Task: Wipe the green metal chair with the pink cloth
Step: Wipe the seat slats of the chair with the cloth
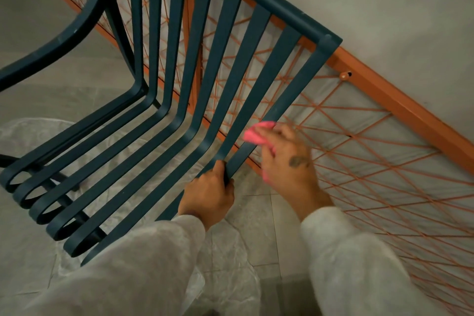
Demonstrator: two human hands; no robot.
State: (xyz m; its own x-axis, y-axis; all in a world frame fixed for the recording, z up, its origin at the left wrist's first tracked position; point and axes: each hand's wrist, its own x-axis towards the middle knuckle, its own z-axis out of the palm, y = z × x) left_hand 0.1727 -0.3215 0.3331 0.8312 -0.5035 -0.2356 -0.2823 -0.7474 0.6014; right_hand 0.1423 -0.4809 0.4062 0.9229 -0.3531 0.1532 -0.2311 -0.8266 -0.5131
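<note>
The dark green metal chair (220, 41) fills the upper left, its flat slats curving from the backrest down into the seat. My left hand (209, 194) grips the outermost slat where the back bends into the seat. My right hand (287, 156) holds the pink cloth (257, 133) bunched in its fingers and presses it against the right edge of that same outer slat, just above my left hand. Part of the cloth shows pink below my right palm. Both arms wear pale grey sleeves.
An orange metal frame (400, 102) strung with crossing orange cords leans along the wall right behind the chair. Crumpled clear plastic sheeting (225, 259) lies on the grey tiled floor under the chair. The chair's curved armrest (77, 25) is at the upper left.
</note>
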